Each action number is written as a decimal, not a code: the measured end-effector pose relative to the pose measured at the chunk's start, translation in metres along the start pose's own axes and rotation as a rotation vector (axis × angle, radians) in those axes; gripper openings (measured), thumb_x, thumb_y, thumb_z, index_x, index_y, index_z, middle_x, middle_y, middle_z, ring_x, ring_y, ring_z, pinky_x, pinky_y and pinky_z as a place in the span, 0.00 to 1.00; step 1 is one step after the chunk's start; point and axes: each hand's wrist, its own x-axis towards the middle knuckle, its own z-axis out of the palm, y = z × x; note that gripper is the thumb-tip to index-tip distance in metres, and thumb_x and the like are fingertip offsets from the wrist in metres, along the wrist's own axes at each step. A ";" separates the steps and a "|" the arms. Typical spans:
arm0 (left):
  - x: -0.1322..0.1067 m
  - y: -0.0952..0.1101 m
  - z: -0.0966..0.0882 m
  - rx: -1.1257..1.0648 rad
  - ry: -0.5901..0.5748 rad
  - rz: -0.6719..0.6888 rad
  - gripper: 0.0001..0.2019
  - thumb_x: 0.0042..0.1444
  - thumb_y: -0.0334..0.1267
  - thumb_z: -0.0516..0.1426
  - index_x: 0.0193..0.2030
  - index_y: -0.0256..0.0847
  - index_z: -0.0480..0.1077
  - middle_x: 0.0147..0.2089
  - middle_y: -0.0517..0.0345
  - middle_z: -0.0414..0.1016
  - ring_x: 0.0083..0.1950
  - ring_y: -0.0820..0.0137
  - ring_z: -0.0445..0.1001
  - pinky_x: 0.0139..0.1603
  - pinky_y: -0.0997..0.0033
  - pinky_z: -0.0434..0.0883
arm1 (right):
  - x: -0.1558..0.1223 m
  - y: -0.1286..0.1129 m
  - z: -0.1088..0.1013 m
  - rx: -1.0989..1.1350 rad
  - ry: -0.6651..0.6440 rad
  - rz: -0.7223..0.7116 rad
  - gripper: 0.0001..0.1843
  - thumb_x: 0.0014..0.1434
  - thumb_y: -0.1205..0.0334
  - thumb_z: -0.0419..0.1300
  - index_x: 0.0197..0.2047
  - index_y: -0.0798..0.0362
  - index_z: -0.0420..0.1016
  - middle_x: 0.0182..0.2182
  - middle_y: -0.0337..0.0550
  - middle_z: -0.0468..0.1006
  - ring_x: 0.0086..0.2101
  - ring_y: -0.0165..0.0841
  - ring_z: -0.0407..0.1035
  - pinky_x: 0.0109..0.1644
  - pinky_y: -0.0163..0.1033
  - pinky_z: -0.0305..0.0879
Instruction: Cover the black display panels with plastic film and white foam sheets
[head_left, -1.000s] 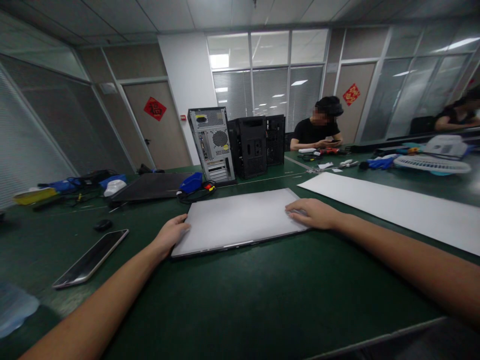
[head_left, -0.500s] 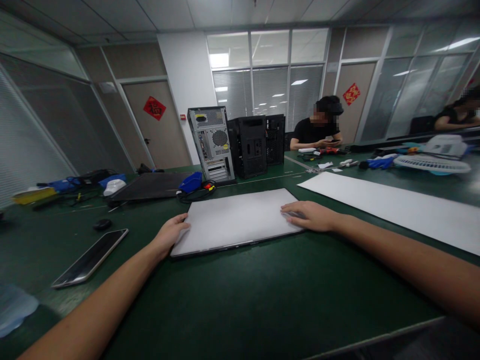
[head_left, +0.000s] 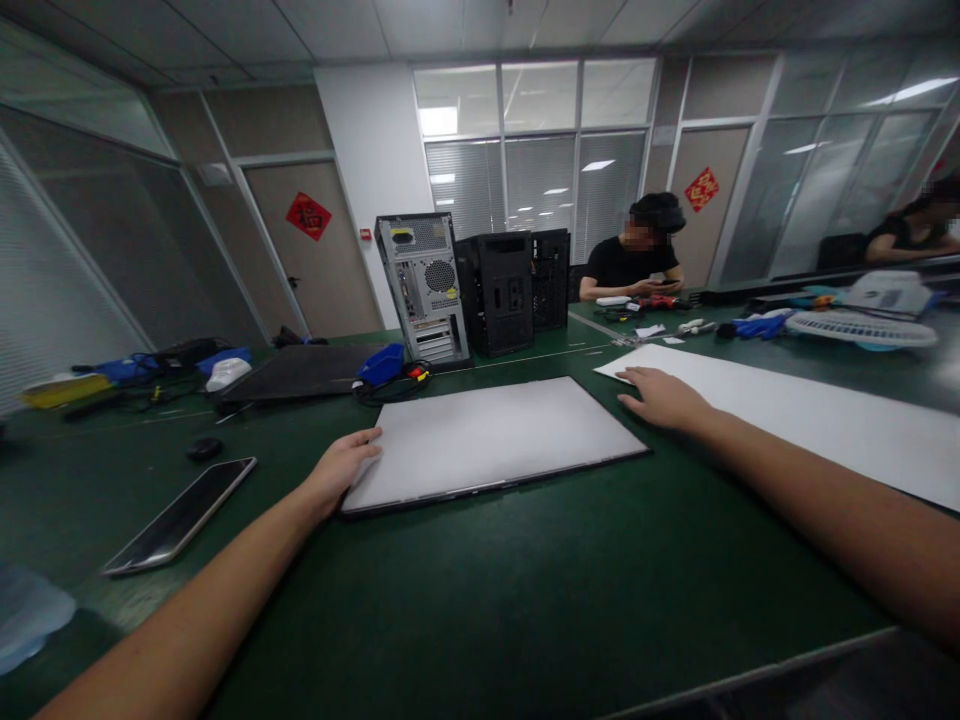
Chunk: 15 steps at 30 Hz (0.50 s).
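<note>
A flat white panel with a thin dark frame (head_left: pixel 495 435), like a display backlight, lies on the green table (head_left: pixel 510 600). My left hand (head_left: pixel 346 468) grips its left edge, the thumb on the white face and part of the fingers hidden beyond the edge. Off to the panel's right is my right hand (head_left: pixel 664 398), palm down and fingers apart, with nothing in it. Its fingertips are at the near left edge of a long white sheet (head_left: pixel 795 415); whether they touch it I cannot tell.
Computer cases (head_left: pixel 424 290) stand behind the panel. On the left are a phone (head_left: pixel 180 515), a small black round object (head_left: pixel 204 449) and a dark flat panel (head_left: pixel 300 373). A blue object with cables (head_left: pixel 381 365) lies nearby. Across the table sits a person (head_left: pixel 634 255); a white fan grille (head_left: pixel 862 328) lies far right.
My right hand has left the framed panel's right side and moved right to the edge of the long white sheet. My left hand and the panel have stayed in place.
</note>
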 end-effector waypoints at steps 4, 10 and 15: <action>0.000 -0.001 -0.001 0.005 -0.002 -0.002 0.21 0.50 0.32 0.61 0.53 0.40 0.76 0.66 0.49 0.69 0.65 0.59 0.67 0.68 0.61 0.57 | 0.004 0.040 0.016 -0.109 -0.194 0.256 0.36 0.64 0.40 0.46 0.61 0.61 0.67 0.57 0.67 0.68 0.54 0.51 0.65 0.56 0.54 0.62; -0.002 0.001 0.000 0.033 0.000 0.005 0.22 0.49 0.33 0.61 0.53 0.40 0.76 0.64 0.49 0.71 0.62 0.58 0.71 0.65 0.62 0.61 | 0.001 0.038 0.012 -0.113 -0.213 0.244 0.25 0.65 0.48 0.47 0.52 0.56 0.74 0.48 0.61 0.75 0.46 0.47 0.71 0.48 0.52 0.65; -0.006 0.006 0.000 0.073 -0.006 -0.008 0.23 0.51 0.34 0.60 0.56 0.39 0.75 0.66 0.49 0.68 0.64 0.60 0.69 0.66 0.64 0.60 | -0.003 0.017 -0.003 -0.146 -0.118 0.229 0.22 0.62 0.57 0.48 0.49 0.59 0.77 0.44 0.66 0.76 0.42 0.50 0.72 0.44 0.52 0.66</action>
